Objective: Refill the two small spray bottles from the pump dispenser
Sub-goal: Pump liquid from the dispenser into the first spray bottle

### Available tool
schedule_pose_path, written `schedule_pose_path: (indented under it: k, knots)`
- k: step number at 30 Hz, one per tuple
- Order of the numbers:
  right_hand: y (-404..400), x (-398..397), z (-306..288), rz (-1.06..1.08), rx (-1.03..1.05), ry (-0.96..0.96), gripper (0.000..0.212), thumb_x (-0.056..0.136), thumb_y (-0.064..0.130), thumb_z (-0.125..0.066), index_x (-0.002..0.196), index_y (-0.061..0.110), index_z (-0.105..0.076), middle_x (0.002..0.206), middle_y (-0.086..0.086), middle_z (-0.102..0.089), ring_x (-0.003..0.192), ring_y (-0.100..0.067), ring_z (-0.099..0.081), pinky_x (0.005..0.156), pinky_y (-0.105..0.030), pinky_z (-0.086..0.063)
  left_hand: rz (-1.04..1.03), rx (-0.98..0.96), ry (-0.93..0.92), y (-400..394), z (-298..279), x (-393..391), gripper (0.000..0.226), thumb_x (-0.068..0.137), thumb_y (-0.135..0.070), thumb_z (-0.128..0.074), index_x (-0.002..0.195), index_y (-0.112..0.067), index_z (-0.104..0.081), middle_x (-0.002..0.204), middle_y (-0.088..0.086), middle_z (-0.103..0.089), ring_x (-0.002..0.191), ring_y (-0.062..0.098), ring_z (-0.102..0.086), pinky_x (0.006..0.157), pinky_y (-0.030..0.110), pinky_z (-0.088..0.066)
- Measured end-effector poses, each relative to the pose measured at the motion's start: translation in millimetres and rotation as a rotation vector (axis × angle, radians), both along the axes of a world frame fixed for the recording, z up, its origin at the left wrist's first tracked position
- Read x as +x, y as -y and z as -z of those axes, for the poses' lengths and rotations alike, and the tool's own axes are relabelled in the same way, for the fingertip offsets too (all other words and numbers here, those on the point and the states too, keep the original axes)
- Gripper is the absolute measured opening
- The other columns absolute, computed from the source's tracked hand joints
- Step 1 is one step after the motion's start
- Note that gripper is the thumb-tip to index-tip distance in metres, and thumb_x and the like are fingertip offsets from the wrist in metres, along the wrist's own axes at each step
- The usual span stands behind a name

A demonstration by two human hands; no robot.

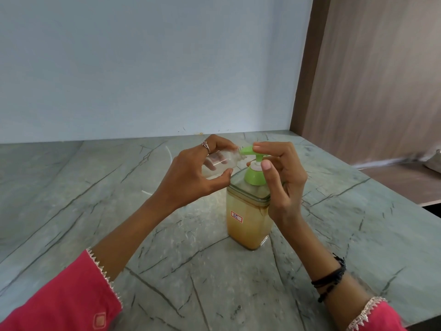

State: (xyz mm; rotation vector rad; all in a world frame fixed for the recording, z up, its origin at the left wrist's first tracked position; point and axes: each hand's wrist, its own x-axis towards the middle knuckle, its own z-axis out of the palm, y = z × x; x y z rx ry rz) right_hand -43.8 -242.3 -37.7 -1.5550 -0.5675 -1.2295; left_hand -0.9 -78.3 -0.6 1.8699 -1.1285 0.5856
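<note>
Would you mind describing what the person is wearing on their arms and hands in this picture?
Both arms wear pink sleeves edged with a pale, zigzag lace trim; the left sleeve also shows a small square embroidered patch. The left hand has a silver flower-shaped ring on one finger. The right hand is bare of rings that show, but its wrist carries several black thread bands above the right sleeve.

Spray bottle (220,161) left of dispenser (249,211), apparently at spout.

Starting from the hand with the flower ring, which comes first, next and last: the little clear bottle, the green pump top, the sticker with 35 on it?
1. Small clear bottle, held in the left hand.
2. Green pump top, at the bottle's mouth, to the right.
3. Sticker, lowest, on the dispenser's front.
</note>
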Motion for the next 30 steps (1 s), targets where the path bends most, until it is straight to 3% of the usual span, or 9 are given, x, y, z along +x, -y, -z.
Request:
schedule_pose_path:
  k: [4, 7, 10, 16, 24, 30]
  knots:
    - [0.8, -0.3, -1.3, 0.007, 0.005, -0.026, 0.025, 0.092, 0.028, -0.047, 0.109, 0.041, -0.061, 0.103, -0.008, -0.065, 0.081, -0.027, -0.067, 0.064, -0.047, -0.053, -0.019, 0.007, -0.001, -1.2, 1.0, 1.1, 0.032, 0.072, -0.040, -0.060, 0.104, -0.039, -0.052, 0.093, -0.023, -0.064, 0.082, 0.012, -0.065, 0.068, 0.034, -0.055]
    - [1.3, -0.9, -2.1, 0.019, -0.012, -0.020, 0.025, 0.091, 0.026, -0.047, 0.109, 0.028, -0.064, 0.102, -0.002, -0.065, 0.081, -0.025, -0.066, 0.063, -0.047, -0.052, -0.041, 0.021, 0.011, -2.0, 0.8, 2.0, 0.033, 0.072, -0.042, -0.060, 0.104, -0.040, -0.051, 0.094, -0.009, -0.067, 0.079, 0.017, -0.065, 0.066, 0.038, -0.055]
    - [1.7, -0.8, -2.2, -0.012, -0.003, -0.023, 0.025, 0.091, 0.024, -0.048, 0.107, 0.018, -0.066, 0.103, -0.006, -0.067, 0.089, -0.026, -0.066, 0.066, -0.048, -0.053, -0.044, 0.028, 0.022, -2.1, -0.7, 1.2, 0.032, 0.072, -0.041, -0.059, 0.103, -0.039, -0.051, 0.094, -0.006, -0.068, 0.079, 0.015, -0.065, 0.066, 0.037, -0.056]
    - [-0.4, -2.8, -6.2, -0.029, 0.028, -0.040, 0.023, 0.091, 0.020, -0.046, 0.095, 0.017, -0.068, 0.095, -0.007, -0.066, 0.085, -0.014, -0.065, 0.070, -0.022, -0.048, -0.046, 0.034, 0.019, -2.0, 0.2, 1.3, 0.032, 0.073, -0.042, -0.059, 0.104, -0.038, -0.051, 0.095, -0.005, -0.067, 0.078, 0.017, -0.065, 0.066, 0.038, -0.055]
    - [-1.7, -2.2, -8.1, 0.017, 0.036, -0.094, 0.019, 0.088, 0.022, -0.051, 0.086, 0.009, -0.066, 0.082, -0.005, -0.060, 0.078, 0.003, -0.056, 0.067, -0.008, -0.041, -0.061, 0.060, 0.048, -2.1, 2.1, 2.7, 0.032, 0.074, -0.041, -0.059, 0.103, -0.036, -0.050, 0.094, -0.008, -0.066, 0.078, 0.013, -0.065, 0.066, 0.038, -0.056]
    - [-1.1, -0.4, -8.1, 0.056, 0.036, -0.089, 0.020, 0.087, 0.021, -0.055, 0.073, 0.008, -0.063, 0.068, 0.002, -0.051, 0.068, 0.005, -0.050, 0.063, -0.005, -0.036, -0.072, 0.069, 0.048, -1.7, 6.9, 2.3, 0.032, 0.072, -0.042, -0.060, 0.102, -0.037, -0.050, 0.092, -0.006, -0.066, 0.077, 0.016, -0.064, 0.066, 0.040, -0.054]
